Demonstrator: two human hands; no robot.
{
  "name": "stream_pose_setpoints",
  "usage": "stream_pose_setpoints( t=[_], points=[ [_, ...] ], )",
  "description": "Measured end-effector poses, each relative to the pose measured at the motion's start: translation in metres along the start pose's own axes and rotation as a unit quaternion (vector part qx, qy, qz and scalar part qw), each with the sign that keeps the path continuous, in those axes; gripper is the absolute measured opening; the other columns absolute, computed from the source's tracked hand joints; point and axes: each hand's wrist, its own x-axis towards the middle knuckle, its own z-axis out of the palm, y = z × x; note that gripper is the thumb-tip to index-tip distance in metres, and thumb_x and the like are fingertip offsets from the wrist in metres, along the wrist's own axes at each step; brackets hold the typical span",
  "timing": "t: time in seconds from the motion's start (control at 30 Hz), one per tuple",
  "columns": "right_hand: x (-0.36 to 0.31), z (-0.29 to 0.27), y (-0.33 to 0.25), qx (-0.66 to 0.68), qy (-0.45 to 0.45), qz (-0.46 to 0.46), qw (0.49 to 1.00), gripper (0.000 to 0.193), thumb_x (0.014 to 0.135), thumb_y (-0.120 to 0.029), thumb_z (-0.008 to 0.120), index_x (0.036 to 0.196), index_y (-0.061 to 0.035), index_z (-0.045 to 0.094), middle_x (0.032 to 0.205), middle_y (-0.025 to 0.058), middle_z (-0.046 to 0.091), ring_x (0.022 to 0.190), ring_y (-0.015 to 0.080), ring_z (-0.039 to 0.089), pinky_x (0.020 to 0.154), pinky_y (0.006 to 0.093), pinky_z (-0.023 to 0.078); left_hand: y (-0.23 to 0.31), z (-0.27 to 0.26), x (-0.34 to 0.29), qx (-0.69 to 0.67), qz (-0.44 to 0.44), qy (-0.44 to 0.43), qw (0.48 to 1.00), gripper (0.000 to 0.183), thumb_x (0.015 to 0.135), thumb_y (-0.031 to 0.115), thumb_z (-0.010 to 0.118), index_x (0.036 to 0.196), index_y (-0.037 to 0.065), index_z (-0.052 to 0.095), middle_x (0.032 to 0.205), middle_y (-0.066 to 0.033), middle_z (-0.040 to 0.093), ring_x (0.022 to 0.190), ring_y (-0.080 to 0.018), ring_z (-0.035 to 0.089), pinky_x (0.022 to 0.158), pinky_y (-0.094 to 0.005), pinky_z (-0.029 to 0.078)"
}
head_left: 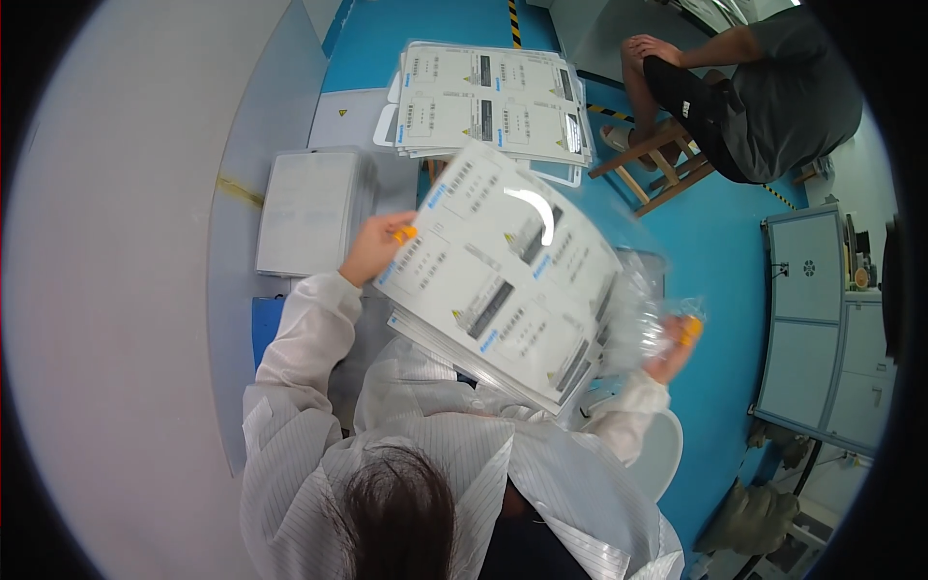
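Blue floor (715, 251) bears a stool (628, 157) beyond the held sheet (493, 261).

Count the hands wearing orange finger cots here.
2: the left hand, pinching the left edge of the printed label sheet, and the right hand, holding crinkled clear plastic film. The seated co-worker's visible hand shows none; another may be hidden.

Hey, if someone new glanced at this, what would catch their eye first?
Probably the large white printed sheet tilted at the centre, its left edge in the left hand. Next, the crinkled clear film at the right hand, and the stack of similar sheets beyond, near the top.
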Motion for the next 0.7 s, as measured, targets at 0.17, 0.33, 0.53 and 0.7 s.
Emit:
stream_pose_setpoints(
  t=[0.17,0.33,0.53,0.7],
  points=[
    [0.030,-0.166,-0.137,0.177,0.081,-0.089,0.977,0.022,0.086,-0.019,0.053,0.068,-0.0102,0.044,0.061,-0.0007,0.037,0.061,0.0109,0.040,0.064,0.0236,0.033,-0.003,-0.054,0.063,0.038,0.096,0.159,0.982,0.030,0.081,-0.001,0.054,0.111,-0.005,0.054,0.100,-0.0105,0.061,0.085,-0.0113,0.057,0.075,-0.0224,0.045],
    [-0.010,-0.310,-0.144,0.113,0.208,-0.219,0.947,0.021,0.085,-0.019,0.053,0.068,-0.0100,0.045,0.060,-0.0004,0.036,0.060,0.0098,0.038,0.063,0.0235,0.032,-0.021,-0.057,0.128,-0.117,0.100,0.183,0.971,0.030,0.082,-0.002,0.051,0.112,-0.003,0.054,0.100,-0.0116,0.061,0.083,-0.0127,0.059,0.071,-0.0221,0.047],
    [-0.045,-0.218,-0.169,0.162,0.072,-0.169,0.970,0.021,0.089,-0.019,0.049,0.071,-0.0075,0.047,0.059,0.0005,0.037,0.056,0.0083,0.034,0.056,0.0207,0.030,0.016,-0.053,0.204,-0.170,0.041,0.233,0.957,0.029,0.081,-0.003,0.051,0.110,-0.003,0.056,0.098,-0.0134,0.061,0.081,-0.0153,0.060,0.068,-0.0241,0.047],
    [-0.050,-0.146,-0.193,0.075,-0.030,-0.195,0.978,0.021,0.092,-0.021,0.043,0.078,-0.0074,0.049,0.062,0.0008,0.040,0.051,0.0070,0.034,0.048,0.0183,0.029,-0.029,-0.057,0.257,-0.022,-0.007,0.342,0.939,0.025,0.076,0.004,0.060,0.101,0.000,0.062,0.095,-0.0152,0.063,0.082,-0.0216,0.062,0.069,-0.0279,0.048]
  ],
)
